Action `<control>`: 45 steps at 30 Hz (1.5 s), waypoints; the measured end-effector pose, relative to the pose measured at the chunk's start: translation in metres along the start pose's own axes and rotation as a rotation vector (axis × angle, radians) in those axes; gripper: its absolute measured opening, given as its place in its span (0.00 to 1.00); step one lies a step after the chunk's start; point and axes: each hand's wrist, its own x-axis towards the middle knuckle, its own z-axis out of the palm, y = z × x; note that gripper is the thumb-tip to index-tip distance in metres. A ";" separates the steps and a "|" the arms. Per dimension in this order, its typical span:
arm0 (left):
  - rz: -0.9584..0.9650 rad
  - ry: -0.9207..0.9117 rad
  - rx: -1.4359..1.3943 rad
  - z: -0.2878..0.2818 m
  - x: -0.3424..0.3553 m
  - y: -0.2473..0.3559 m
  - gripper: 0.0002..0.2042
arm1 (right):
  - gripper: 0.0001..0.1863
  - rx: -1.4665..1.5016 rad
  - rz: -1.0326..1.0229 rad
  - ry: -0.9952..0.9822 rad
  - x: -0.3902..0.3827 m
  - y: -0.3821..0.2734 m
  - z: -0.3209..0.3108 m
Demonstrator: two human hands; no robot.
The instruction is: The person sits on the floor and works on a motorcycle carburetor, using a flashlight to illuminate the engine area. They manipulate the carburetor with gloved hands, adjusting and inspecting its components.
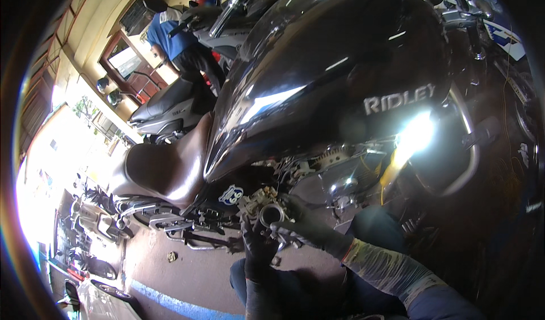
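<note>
A metal carburetor (262,202) with a round open throat is held up beside the motorcycle's engine. My gloved left hand (260,251) supports it from below, fingers pointing up along its near side. From the right, my gloved right hand (311,227) closes around its other side, the thumb near the round throat. The right hand hides part of the carburetor. Just behind stands the motorcycle, with a large glossy black tank (318,76), a brown leather seat (164,169) and exposed engine parts (326,161).
A lit work lamp (392,172) with a yellow handle glares beside the engine. Other motorcycles (170,107) stand behind, where a person in a blue shirt (175,39) is standing. A small object (172,256) lies on the floor near a blue painted line (176,304). A car (99,300) is at lower left.
</note>
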 end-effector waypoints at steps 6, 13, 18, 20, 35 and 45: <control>0.509 0.089 1.124 0.007 -0.003 0.004 0.28 | 0.38 0.084 0.099 0.030 0.007 0.003 0.005; 0.537 0.212 1.234 0.024 0.009 -0.002 0.25 | 0.22 0.268 0.021 0.063 0.024 0.028 -0.005; 0.342 0.349 0.956 -0.003 0.005 -0.017 0.24 | 0.21 0.226 -0.068 -0.005 0.035 0.050 -0.015; 0.438 0.328 1.177 -0.017 0.002 -0.025 0.23 | 0.24 0.160 -0.095 0.051 0.035 0.057 -0.018; 0.269 0.132 1.103 0.008 0.012 -0.019 0.25 | 0.28 0.324 -0.029 0.066 0.040 0.070 -0.026; 0.215 0.043 1.319 0.024 0.012 -0.011 0.30 | 0.34 0.502 0.043 0.031 0.035 0.069 -0.027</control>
